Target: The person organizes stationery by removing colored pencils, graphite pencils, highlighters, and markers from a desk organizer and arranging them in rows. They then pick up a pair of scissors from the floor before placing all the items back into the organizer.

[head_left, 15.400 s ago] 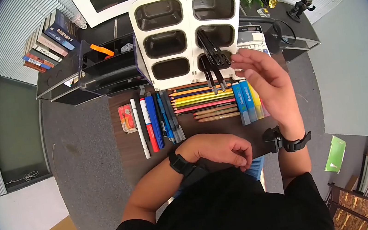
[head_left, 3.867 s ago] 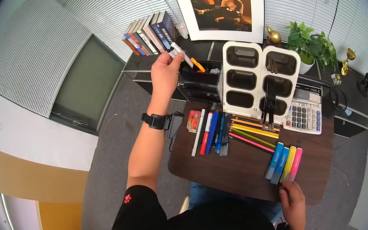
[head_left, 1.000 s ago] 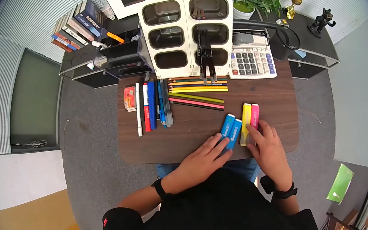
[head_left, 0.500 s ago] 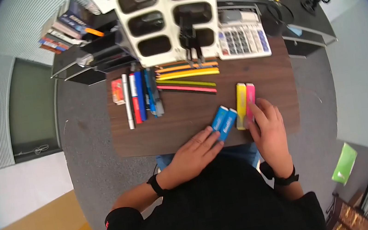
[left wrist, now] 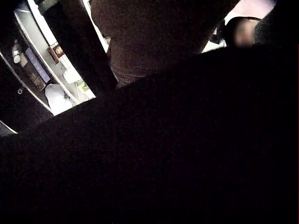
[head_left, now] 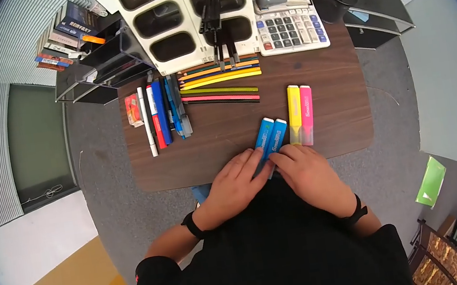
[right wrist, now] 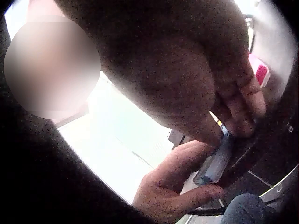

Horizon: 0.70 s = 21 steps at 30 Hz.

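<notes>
1. The brown desk (head_left: 338,99) carries everything in work. I judge the sorting by kind to be well advanced, but not complete in its alignment.
2. The white organizer (head_left: 187,9) stands at the far side. The black pens (head_left: 211,21) are gathered upright at its right column; exactly which compartment holds them I cannot tell.
3. The left hand (head_left: 231,185) and the right hand (head_left: 314,180) are close together, both at the near edge. The left one pinches the blue highlighters at their lower part, and the right one pinches the lower end too.
4. The row of markers and pens (head_left: 161,111) looks done: side by side, pointing away from the person, left of the pencils.
5. The coloured pencils (head_left: 225,77) are grouped, but the olive, pink and black ones lie slightly aslant, apart from the yellow ones.
6. The blue highlighters (head_left: 278,134) lie slanted, side by side. The yellow highlighter (head_left: 294,105) and the pink highlighter (head_left: 307,109) stand nearly straight, just beside each other. A gap separates these two pairs, so this part seems unfinished.
</notes>
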### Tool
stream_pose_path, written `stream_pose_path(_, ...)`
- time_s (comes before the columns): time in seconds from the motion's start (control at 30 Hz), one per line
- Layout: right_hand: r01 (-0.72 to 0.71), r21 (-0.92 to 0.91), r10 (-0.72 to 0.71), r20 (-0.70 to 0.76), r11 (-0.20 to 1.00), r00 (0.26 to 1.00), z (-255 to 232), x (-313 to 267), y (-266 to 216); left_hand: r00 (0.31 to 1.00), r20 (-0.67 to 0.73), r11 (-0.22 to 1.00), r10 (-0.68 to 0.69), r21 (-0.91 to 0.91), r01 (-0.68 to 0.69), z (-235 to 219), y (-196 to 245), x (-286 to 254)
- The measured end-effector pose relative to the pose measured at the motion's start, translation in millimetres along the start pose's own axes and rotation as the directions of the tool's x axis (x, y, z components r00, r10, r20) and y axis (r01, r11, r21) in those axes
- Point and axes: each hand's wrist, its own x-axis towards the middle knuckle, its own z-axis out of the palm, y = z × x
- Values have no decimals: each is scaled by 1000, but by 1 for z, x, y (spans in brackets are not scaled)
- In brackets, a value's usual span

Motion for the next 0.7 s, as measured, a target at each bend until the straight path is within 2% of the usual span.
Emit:
stream_pose_path(0.2, 55, 86, -59, 47, 995, 997, -6, 4, -3, 998, 18, 998, 62, 23, -63, -10, -12, -23)
stream_pose_path(0.3, 15, 95, -26, 116, 995, 993, -7, 3, -2, 998, 20, 998, 58, -10, -58, -21, -20, -33)
stream_pose_path(0.4, 45, 129, -58, 99, 991, 993, -11, 4, 1, 1000, -31, 997, -6, -78, 3, -29, -26, -38)
stream_pose_path(0.47, 29, 142, -33, 26, 989, 999, -16, 5, 2, 956, -85, 899, -282, -372, 232, -35, -29, -35)
stream_pose_path(0.5, 40, 142, -44, 22, 989, 999, -20, 5, 2, 955, -92, 902, -284, -364, 233, -41, -31, -34)
stream_pose_path(0.57, 9, 142, -3, -47, 990, 999, -27, 4, 2, 856, -219, 824, -468, -457, 333, -59, -36, -27)
stream_pose_path(0.6, 17, 139, -10, -51, 990, 999, -30, 4, 3, 855, -227, 828, -466, -453, 332, -70, -41, -23)
stream_pose_path(0.67, -22, 131, 33, -85, 991, 996, -34, 2, 4, 803, -403, 898, -439, -232, 374, -89, -56, -14)
stream_pose_path(0.7, -15, 129, 26, -87, 991, 996, -35, 1, 5, 801, -408, 898, -438, -230, 374, -95, -64, -8)
